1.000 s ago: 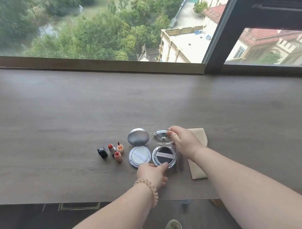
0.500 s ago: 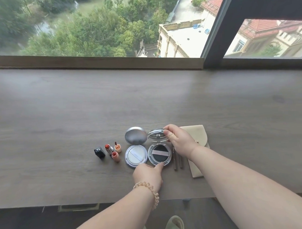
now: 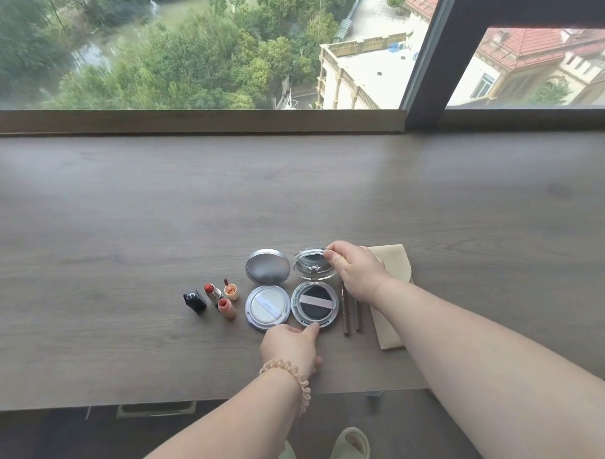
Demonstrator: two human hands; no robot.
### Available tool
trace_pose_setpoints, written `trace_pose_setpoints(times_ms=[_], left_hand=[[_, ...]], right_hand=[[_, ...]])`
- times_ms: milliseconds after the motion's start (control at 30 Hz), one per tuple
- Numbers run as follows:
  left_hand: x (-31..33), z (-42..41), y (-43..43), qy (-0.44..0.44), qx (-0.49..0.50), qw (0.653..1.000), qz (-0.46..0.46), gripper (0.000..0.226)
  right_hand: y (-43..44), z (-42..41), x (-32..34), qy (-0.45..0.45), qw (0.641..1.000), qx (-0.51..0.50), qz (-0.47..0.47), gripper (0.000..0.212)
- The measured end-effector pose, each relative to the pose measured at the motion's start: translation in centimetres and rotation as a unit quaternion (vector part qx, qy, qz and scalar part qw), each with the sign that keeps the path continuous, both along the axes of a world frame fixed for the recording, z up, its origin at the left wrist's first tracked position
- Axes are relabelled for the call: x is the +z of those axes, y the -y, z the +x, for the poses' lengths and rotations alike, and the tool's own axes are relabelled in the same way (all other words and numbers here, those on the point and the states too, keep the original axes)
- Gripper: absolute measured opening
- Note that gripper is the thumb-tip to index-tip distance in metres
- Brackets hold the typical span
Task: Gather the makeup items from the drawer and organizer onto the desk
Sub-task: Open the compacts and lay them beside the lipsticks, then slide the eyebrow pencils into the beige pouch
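Observation:
Two round cushion compacts lie open side by side on the wooden desk (image 3: 123,235). The left compact (image 3: 267,308) shows a white puff under a silver lid. The right compact (image 3: 314,306) holds a black puff with a pale band. My right hand (image 3: 355,270) pinches the rim of its clear lid (image 3: 311,266). My left hand (image 3: 291,348) presses fingertips against that compact's near edge. An uncapped red lipstick (image 3: 212,293), its black cap (image 3: 194,301) and two small orange lip tint pieces (image 3: 228,300) lie to the left. Two slim brown pencils (image 3: 350,311) lie to the right.
A beige pouch (image 3: 393,267) lies under my right forearm. A window with a dark frame (image 3: 425,53) runs along the desk's far side. Below the near desk edge are the floor and a pale slipper (image 3: 350,445).
My right hand has tipped the clear lid further back, opening the right compact wider. My left hand stays at the compact's near edge. The camera has shifted slightly.

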State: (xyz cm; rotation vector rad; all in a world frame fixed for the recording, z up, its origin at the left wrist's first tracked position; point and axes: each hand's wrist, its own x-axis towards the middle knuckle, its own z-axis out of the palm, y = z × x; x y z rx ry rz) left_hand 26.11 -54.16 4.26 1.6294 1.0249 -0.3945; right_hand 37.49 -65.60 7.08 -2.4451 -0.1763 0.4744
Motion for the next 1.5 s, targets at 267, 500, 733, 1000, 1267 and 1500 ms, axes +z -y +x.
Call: trace_pose_setpoints(times_ms=[267, 500, 733, 1000, 1267, 1500], left_hand=[[-0.2, -0.3, 0.5, 0.005, 0.014, 1.000, -0.016, 0.025], [1.0, -0.6, 0.5, 0.034, 0.018, 0.999, -0.004, 0.016], [2.4, 0.2, 0.4, 0.076, -0.005, 0.997, -0.026, 0.008], [4.1, 1.2, 0.4, 0.177, -0.114, 0.976, 0.054, 0.006], [4.2, 0.2, -0.2, 0.177, -0.090, 0.979, 0.035, 0.005], [4.1, 0.0, -0.8, 0.179, -0.092, 0.979, 0.027, 0.006]], right_hand=[[-0.3, -0.3, 0.0, 0.008, 1.000, 0.011, 0.028, 0.025], [3.2, -3.3, -0.6, 0.168, 0.971, -0.169, -0.015, 0.014], [4.0, -6.7, -1.6, 0.135, 0.960, -0.126, -0.208, 0.028], [2.2, -6.8, -1.7, 0.098, 0.947, -0.120, -0.282, 0.040], [0.9, -6.9, -0.9, 0.040, 0.942, -0.106, -0.316, 0.038], [0.7, -7.3, -0.9, 0.008, 0.941, -0.102, -0.323, 0.037]])
